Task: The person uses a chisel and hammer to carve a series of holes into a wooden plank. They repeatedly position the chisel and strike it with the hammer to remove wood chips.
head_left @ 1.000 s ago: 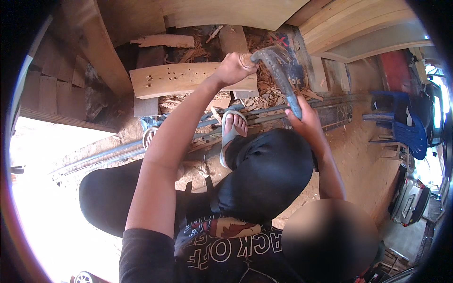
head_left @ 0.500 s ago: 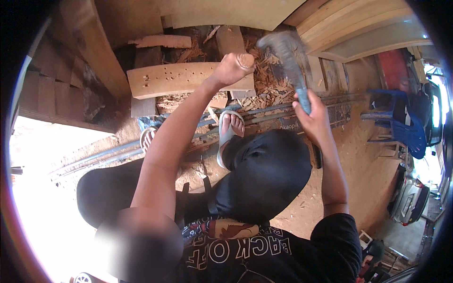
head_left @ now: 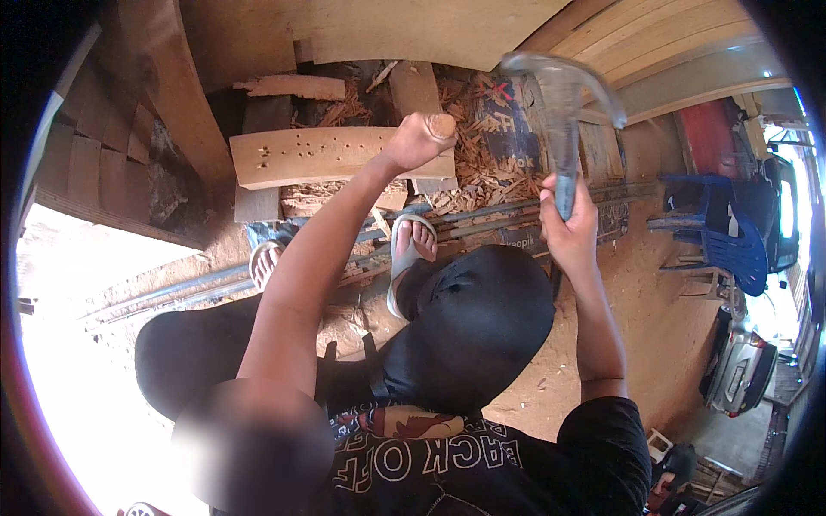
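Observation:
My left hand (head_left: 416, 144) is closed in a fist round a wooden-handled chisel (head_left: 443, 126). Only the round butt of its handle shows; the blade is hidden below the fist. The fist is over the right end of a pale, curved wooden board (head_left: 297, 153) with rows of small dark holes. To the right, my right hand (head_left: 570, 222) grips a claw hammer (head_left: 564, 129) by its blue-grey handle. The hammer's metal head is raised, apart from the chisel, and somewhat blurred by motion.
Wood chips (head_left: 482, 181) lie round the board, which rests across dark planks (head_left: 415, 95). A rough wood offcut (head_left: 297, 86) lies behind it. Long pipes (head_left: 482, 219) run by my sandalled feet. Stacked timber (head_left: 654, 52) stands far right, blue plastic chairs (head_left: 731, 245) at the right.
The hammer has swung to the right and stands more upright, with its head farther from my left fist. My left hand sits slightly lower and farther left in the picture, still round the chisel.

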Tool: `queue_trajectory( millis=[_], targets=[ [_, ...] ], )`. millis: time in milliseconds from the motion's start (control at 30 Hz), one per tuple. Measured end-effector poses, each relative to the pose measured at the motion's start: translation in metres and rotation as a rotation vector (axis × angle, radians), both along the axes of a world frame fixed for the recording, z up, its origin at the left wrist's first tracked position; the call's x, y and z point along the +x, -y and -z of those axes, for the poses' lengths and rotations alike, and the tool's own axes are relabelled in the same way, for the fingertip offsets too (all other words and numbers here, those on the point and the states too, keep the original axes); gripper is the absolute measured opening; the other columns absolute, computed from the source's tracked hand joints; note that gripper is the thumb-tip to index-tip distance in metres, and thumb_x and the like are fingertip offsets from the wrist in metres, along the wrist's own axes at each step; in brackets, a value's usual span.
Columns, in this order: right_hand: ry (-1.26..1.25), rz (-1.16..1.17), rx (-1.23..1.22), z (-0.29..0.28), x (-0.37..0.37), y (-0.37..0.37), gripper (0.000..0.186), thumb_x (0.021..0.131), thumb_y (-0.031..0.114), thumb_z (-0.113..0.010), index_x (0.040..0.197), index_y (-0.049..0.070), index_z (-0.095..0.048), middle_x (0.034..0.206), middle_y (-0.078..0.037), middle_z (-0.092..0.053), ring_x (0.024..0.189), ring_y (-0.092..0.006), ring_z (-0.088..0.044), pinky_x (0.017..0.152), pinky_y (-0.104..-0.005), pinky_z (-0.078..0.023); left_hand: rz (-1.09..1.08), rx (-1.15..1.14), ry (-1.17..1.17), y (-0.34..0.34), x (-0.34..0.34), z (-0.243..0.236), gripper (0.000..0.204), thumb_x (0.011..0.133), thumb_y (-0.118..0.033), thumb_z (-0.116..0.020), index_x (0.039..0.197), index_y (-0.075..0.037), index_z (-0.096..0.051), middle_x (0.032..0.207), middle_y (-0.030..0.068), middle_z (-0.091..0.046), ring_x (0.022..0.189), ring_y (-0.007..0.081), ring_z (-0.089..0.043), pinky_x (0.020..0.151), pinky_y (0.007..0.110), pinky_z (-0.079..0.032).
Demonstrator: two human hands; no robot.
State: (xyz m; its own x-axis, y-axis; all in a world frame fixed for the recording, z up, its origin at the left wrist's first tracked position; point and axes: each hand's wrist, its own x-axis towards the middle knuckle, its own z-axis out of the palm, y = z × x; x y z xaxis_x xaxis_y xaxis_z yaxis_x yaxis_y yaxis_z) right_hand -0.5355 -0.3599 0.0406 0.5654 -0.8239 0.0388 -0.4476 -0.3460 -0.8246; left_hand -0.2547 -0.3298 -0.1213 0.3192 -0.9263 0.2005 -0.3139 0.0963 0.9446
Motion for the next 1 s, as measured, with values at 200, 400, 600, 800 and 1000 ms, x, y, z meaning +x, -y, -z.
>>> queue_trajectory(
  millis=[200, 400, 600, 800, 1000],
  targets=[
    [-0.389, -0.144, -0.076, 0.006, 0.012, 0.001, 0.018, 0.096, 0.013, -0.064, 0.113, 0.007, -0.066, 0.086, -0.012, -0.069, 0.077, -0.0221, -0.068, 0.076, -0.0371, -0.054, 0.002, -0.014, -0.028, 0.001, 0.0, 0.001, 0.023, 0.09, -0.02, -0.076, 0.09, 0.001, -0.069, 0.076, 0.0126, -0.071, 0.069, 0.0172, -0.066, 0.069, 0.038, -0.055],
    [-0.089, -0.036, -0.004, -0.013, -0.002, 0.009, 0.014, 0.098, 0.007, -0.066, 0.111, 0.005, -0.066, 0.084, -0.001, -0.064, 0.073, -0.0069, -0.059, 0.067, -0.0288, -0.049, -0.003, 0.048, -0.013, 0.004, 0.001, 0.004, 0.027, 0.09, -0.024, -0.077, 0.09, 0.002, -0.07, 0.075, 0.0142, -0.071, 0.069, 0.0233, -0.069, 0.071, 0.04, -0.056],
    [-0.407, -0.255, -0.277, -0.006, 0.011, 0.008, 0.021, 0.094, 0.008, -0.066, 0.115, 0.007, -0.062, 0.093, -0.014, -0.071, 0.084, -0.0294, -0.072, 0.075, -0.0393, -0.056, -0.012, 0.034, 0.054, 0.005, -0.001, 0.001, 0.022, 0.09, -0.022, -0.074, 0.09, 0.0, -0.07, 0.075, 0.0162, -0.07, 0.069, 0.0236, -0.068, 0.071, 0.041, -0.056],
    [-0.234, -0.018, -0.179, -0.037, -0.009, 0.013, 0.014, 0.105, 0.015, -0.064, 0.114, 0.004, -0.063, 0.081, -0.008, -0.07, 0.076, -0.0126, -0.07, 0.068, -0.0356, -0.055, -0.01, -0.002, 0.01, 0.005, -0.001, 0.006, 0.022, 0.089, -0.021, -0.073, 0.088, 0.0, -0.066, 0.078, 0.0181, -0.069, 0.068, 0.0256, -0.064, 0.07, 0.043, -0.054],
    [-0.339, -0.208, -0.382, 0.004, 0.013, 0.005, 0.011, 0.098, 0.006, -0.063, 0.108, 0.008, -0.058, 0.083, -0.004, -0.062, 0.074, -0.013, -0.063, 0.068, -0.0324, -0.052, -0.019, 0.007, 0.038, 0.007, -0.002, 0.007, 0.021, 0.091, -0.023, -0.07, 0.089, -0.003, -0.066, 0.085, 0.0214, -0.07, 0.078, 0.0427, -0.064, 0.072, 0.046, -0.054]
  ],
)
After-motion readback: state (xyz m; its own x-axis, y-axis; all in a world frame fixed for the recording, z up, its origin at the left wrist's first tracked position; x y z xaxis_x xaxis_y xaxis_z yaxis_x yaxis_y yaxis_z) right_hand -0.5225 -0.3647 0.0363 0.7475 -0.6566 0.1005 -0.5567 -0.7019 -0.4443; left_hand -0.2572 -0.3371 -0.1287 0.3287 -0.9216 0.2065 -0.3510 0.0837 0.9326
